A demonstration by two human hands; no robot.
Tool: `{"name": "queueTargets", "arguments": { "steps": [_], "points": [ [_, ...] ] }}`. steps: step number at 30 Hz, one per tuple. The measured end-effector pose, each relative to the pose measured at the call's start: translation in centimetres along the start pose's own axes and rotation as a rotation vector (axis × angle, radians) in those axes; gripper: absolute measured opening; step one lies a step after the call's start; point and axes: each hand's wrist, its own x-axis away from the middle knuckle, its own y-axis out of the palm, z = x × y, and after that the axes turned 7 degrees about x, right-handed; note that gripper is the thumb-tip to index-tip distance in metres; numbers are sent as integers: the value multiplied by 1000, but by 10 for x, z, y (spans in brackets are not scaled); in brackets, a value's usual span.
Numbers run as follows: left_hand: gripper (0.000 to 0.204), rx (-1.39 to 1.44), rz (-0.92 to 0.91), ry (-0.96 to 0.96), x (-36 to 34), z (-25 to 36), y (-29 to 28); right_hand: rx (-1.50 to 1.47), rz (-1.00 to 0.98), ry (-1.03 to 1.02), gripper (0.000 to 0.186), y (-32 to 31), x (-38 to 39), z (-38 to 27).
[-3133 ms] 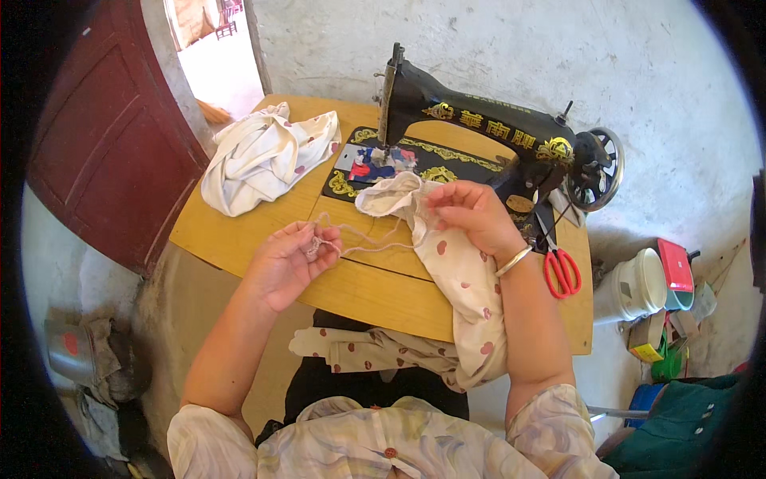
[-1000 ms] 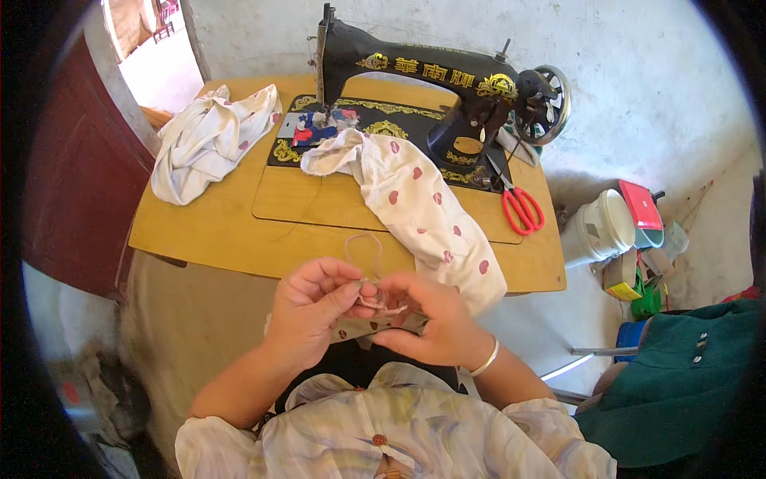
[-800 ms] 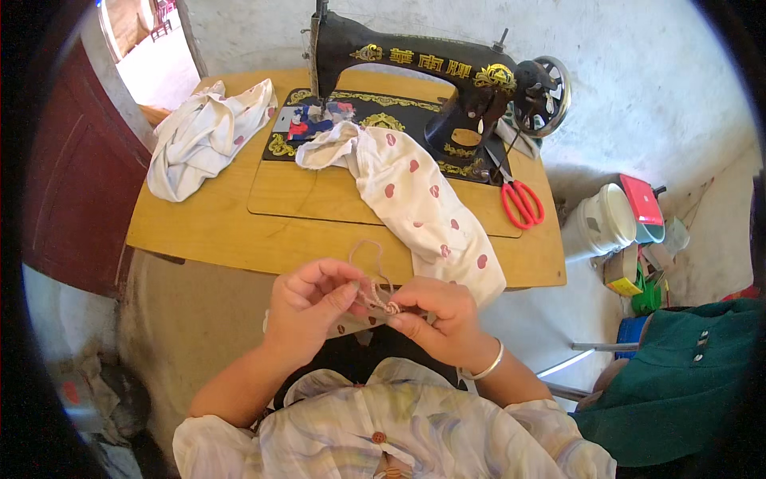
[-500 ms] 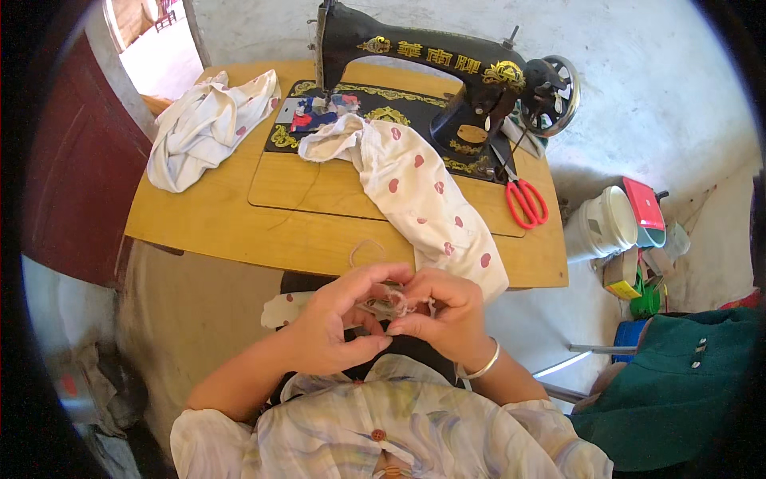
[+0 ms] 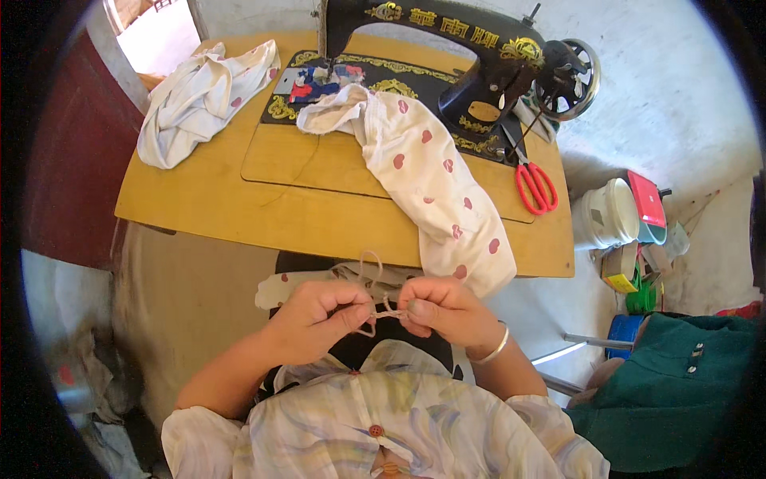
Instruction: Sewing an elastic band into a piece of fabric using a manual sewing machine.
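Observation:
A pale pinkish cord (image 5: 388, 314) is stretched between my two hands over my lap. My left hand (image 5: 325, 310) is closed, pinching it between thumb and fingers, and a loop of it stands up beside the fingertips. My right hand (image 5: 444, 311), with a light bangle at the wrist, pinches the cord a short way off. Whether the cord is knotted there I cannot tell. Cream fabric with red hearts (image 5: 435, 180) runs from the sewing machine (image 5: 479, 76) over the table's front edge. More patterned fabric (image 5: 275, 289) lies on my lap behind my hands, partly hidden.
Red-handled scissors (image 5: 536, 189) lie at the right of the wooden table (image 5: 191, 199). Crumpled cream cloth (image 5: 195, 112) is at the table's left, and small scraps (image 5: 315, 82) sit under the needle. A white bucket (image 5: 610, 209) and a green cloth (image 5: 670, 391) are at the right.
My hands have drawn apart and dropped slightly, pulling the bunched cord into a short line between them. The view has tilted slightly, so the table sits higher in it.

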Motion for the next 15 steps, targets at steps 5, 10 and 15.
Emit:
{"name": "queueTargets", "arguments": {
  "steps": [5, 10, 15],
  "points": [
    [15, 163, -33, -116, -1, -4, 10, 67, -64, 4, 30, 0, -4, 8],
    [13, 46, -74, -88, -1, -17, 9, 161, -22, 3, 32, 3, -5, 13],
    [13, -70, -38, -131, -3, -9, 13, 350, 17, -29, 28, 3, -3, 7]
  ]
}}
